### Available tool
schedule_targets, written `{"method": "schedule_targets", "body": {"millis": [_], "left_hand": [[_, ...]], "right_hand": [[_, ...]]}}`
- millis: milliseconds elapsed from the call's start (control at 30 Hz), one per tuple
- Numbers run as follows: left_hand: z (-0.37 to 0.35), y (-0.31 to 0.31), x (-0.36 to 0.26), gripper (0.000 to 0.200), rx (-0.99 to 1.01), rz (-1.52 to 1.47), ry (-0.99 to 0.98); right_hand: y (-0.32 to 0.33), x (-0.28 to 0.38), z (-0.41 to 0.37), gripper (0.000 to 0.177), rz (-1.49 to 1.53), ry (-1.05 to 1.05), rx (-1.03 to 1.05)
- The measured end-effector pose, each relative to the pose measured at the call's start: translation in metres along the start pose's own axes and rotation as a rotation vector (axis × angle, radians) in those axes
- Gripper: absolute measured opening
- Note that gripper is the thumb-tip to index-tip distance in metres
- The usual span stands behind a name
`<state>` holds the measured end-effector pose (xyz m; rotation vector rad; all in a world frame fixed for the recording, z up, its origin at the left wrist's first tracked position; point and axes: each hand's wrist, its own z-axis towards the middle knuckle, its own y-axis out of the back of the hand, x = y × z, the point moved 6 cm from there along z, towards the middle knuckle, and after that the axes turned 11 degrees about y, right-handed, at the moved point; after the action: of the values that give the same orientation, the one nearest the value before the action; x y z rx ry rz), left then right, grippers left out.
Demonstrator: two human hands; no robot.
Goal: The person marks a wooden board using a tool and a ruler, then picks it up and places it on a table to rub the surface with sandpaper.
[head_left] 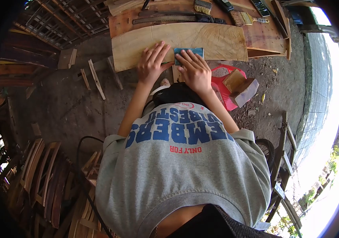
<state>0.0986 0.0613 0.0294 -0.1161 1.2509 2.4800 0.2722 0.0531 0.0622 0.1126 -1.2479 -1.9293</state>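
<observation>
A long, pale wooden board (217, 39) with a curved far edge lies across the near side of the workbench. My left hand (152, 63) rests on its near edge, fingers stretched out and slightly apart, with nothing visible in it. Just to the right, my right hand (194, 71) lies over a small blue, printed flat piece (198, 51) on the board. The fingers of that hand extend across the piece and press on it, and part of it is hidden beneath them.
On the wooden workbench (266, 41) beyond the board lie a brush (203, 7), another brush (241, 18) and dark long tools (165, 18). A red plastic bag (219, 83) with wood blocks (245, 89) sits below the bench. Curved wooden pieces (48, 174) stand at lower left.
</observation>
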Motion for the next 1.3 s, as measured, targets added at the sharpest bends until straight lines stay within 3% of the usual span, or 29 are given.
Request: {"method": "schedule_targets", "body": {"millis": [33, 100, 200, 267, 333, 467, 567, 667, 733, 867, 933, 1067, 1133, 1200, 1233, 1300], "left_hand": [[0.000, 0.000, 0.000, 0.065, 0.000, 0.000, -0.003], [-0.001, -0.001, 0.000, 0.065, -0.006, -0.009, 0.026], [-0.001, -0.001, 0.000, 0.064, -0.004, -0.018, 0.038], [0.000, 0.000, -0.001, 0.064, -0.011, -0.013, 0.037], [0.001, 0.001, -0.003, 0.064, -0.018, 0.000, 0.033], [0.002, 0.003, -0.001, 0.064, 0.005, -0.050, 0.049], [0.004, 0.004, 0.000, 0.064, 0.018, -0.087, 0.059], [0.006, 0.008, -0.003, 0.062, 0.016, -0.090, 0.056], [0.007, 0.009, -0.004, 0.060, 0.005, -0.083, 0.054], [0.004, 0.004, -0.001, 0.061, 0.016, -0.059, 0.032], [0.003, 0.005, 0.001, 0.062, 0.039, -0.069, 0.025], [0.006, 0.007, 0.000, 0.061, 0.017, -0.110, 0.037], [0.007, 0.007, -0.001, 0.061, -0.004, -0.110, 0.017], [0.006, 0.008, -0.001, 0.061, -0.011, -0.115, 0.036], [0.006, 0.007, -0.001, 0.061, -0.011, -0.116, 0.033], [0.005, 0.004, 0.000, 0.061, -0.009, -0.116, 0.037]], "right_hand": [[-0.002, 0.006, 0.004, 0.036, 0.033, 0.045, 0.044], [0.018, -0.035, -0.007, 0.043, -0.118, -0.084, 0.066], [0.060, -0.103, -0.033, 0.040, -0.341, -0.195, -0.084], [0.059, -0.099, -0.031, 0.042, -0.452, -0.234, -0.110], [0.034, -0.065, -0.018, 0.044, -0.291, -0.240, -0.054], [-0.008, 0.017, 0.005, 0.047, -0.077, -0.030, 0.087], [0.022, -0.035, 0.001, 0.043, -0.191, -0.128, 0.060], [0.055, -0.113, -0.021, 0.041, -0.393, -0.242, -0.097], [0.047, -0.108, -0.018, 0.044, -0.498, -0.284, -0.088], [-0.005, -0.001, 0.015, 0.049, -0.189, -0.131, 0.027], [-0.011, 0.011, 0.016, 0.048, -0.118, -0.055, 0.052], [0.029, -0.082, 0.005, 0.041, -0.309, -0.233, 0.022], [0.055, -0.116, 0.001, 0.041, -0.440, -0.277, -0.096], [0.041, -0.115, -0.003, 0.041, -0.526, -0.297, -0.095], [0.029, -0.088, 0.007, 0.042, -0.440, -0.325, -0.070], [-0.004, -0.022, 0.025, 0.045, -0.305, -0.177, -0.009]]}}
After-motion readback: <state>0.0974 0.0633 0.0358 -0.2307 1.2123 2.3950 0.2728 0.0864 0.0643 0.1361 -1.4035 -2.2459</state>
